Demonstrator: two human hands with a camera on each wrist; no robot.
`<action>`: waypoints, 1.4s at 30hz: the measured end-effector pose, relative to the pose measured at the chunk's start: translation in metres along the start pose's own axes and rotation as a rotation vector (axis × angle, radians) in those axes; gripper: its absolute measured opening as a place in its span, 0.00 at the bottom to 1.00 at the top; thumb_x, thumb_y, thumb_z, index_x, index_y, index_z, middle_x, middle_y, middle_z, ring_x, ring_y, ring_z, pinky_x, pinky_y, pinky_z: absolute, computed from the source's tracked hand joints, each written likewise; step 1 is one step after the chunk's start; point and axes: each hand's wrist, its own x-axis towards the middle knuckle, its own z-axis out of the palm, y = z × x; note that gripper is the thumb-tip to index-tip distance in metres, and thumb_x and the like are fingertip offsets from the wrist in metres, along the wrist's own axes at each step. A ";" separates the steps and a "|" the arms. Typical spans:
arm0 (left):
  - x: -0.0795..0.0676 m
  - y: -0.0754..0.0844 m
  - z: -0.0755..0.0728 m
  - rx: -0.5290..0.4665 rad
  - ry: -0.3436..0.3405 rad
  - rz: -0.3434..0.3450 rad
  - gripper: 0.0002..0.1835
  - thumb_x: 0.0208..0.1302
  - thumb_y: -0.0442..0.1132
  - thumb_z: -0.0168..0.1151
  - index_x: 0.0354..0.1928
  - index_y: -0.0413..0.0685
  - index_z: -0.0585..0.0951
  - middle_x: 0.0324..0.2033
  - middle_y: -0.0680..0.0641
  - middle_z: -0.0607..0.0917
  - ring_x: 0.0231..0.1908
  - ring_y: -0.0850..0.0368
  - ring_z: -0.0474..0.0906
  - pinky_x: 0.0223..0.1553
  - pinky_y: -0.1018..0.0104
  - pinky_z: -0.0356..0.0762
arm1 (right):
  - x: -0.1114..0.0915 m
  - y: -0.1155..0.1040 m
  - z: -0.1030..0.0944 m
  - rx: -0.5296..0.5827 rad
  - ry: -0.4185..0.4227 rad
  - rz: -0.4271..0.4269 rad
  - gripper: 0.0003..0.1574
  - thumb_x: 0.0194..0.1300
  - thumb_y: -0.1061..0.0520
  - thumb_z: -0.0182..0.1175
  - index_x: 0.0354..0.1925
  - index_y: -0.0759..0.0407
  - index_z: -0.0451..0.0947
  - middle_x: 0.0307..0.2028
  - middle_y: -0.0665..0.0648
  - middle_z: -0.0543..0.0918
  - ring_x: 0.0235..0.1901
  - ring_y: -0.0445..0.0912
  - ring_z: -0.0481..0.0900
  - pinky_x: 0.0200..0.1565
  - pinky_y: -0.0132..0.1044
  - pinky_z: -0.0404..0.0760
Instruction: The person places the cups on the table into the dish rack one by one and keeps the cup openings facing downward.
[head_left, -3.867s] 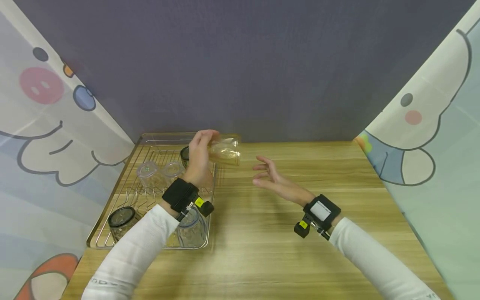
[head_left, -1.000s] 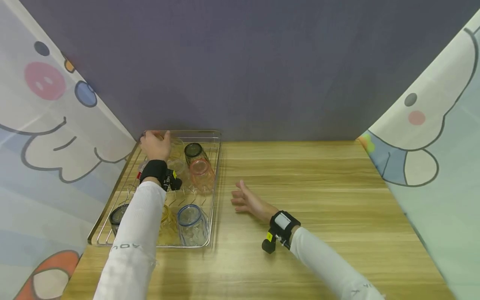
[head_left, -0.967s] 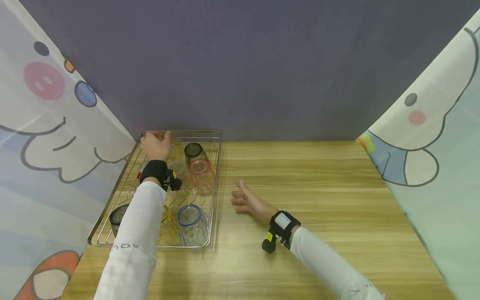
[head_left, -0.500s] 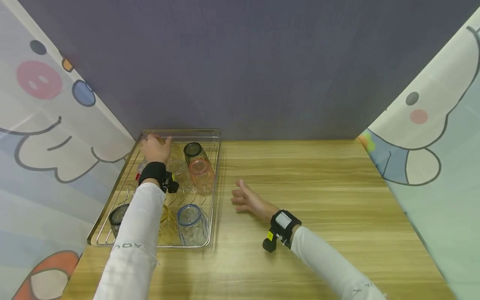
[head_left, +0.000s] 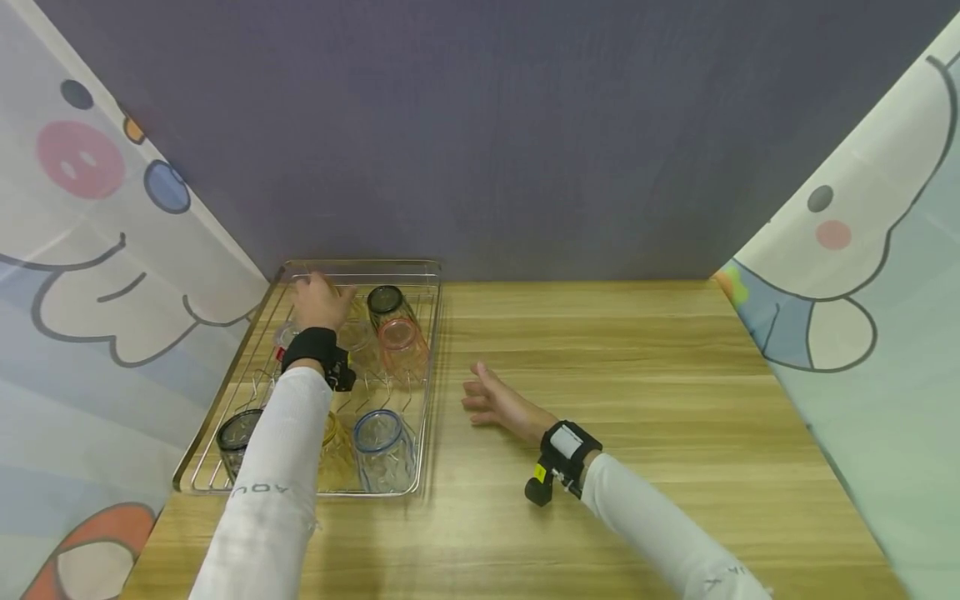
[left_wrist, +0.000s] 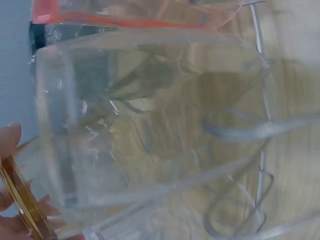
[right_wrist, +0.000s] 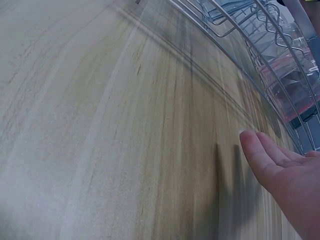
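Observation:
My left hand is at the back left of the wire drying rack, its back hiding most of what lies under it in the head view. In the left wrist view, thumb and fingers grip an amber glass around its edge; some fingers show through it. A clear glass fills the middle of that view, beside the amber one. Right of the rack, my right hand hovers above the wooden table with fingers extended, holding nothing.
A pink glass and a dark glass stand upside down at the rack's back right. Along its front are a blue-rimmed glass, a yellow glass and another dark glass. A grey panel closes off the back.
My left hand has brought the amber glass from the air right of the rack to its back left, then shifted slightly right. My right hand has moved left and nearer to me.

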 end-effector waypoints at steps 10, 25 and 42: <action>-0.002 -0.002 0.003 0.157 -0.003 0.154 0.29 0.72 0.50 0.57 0.56 0.27 0.72 0.59 0.22 0.69 0.60 0.21 0.65 0.63 0.34 0.67 | -0.003 -0.003 -0.006 -0.002 0.006 0.010 0.52 0.73 0.25 0.25 0.79 0.53 0.28 0.77 0.69 0.47 0.74 0.64 0.57 0.70 0.59 0.65; 0.004 -0.013 0.009 0.224 -0.148 0.205 0.27 0.76 0.51 0.50 0.61 0.32 0.69 0.61 0.25 0.69 0.58 0.21 0.67 0.60 0.30 0.67 | -0.004 -0.006 -0.010 -0.008 -0.001 -0.010 0.52 0.74 0.25 0.24 0.79 0.55 0.27 0.77 0.71 0.46 0.74 0.66 0.56 0.69 0.59 0.65; 0.016 -0.020 0.014 0.127 -0.386 0.219 0.48 0.68 0.74 0.16 0.78 0.52 0.30 0.73 0.24 0.27 0.73 0.25 0.19 0.70 0.26 0.26 | -0.006 -0.008 -0.015 -0.006 -0.035 -0.010 0.53 0.73 0.25 0.22 0.79 0.55 0.26 0.77 0.70 0.44 0.75 0.65 0.52 0.71 0.60 0.62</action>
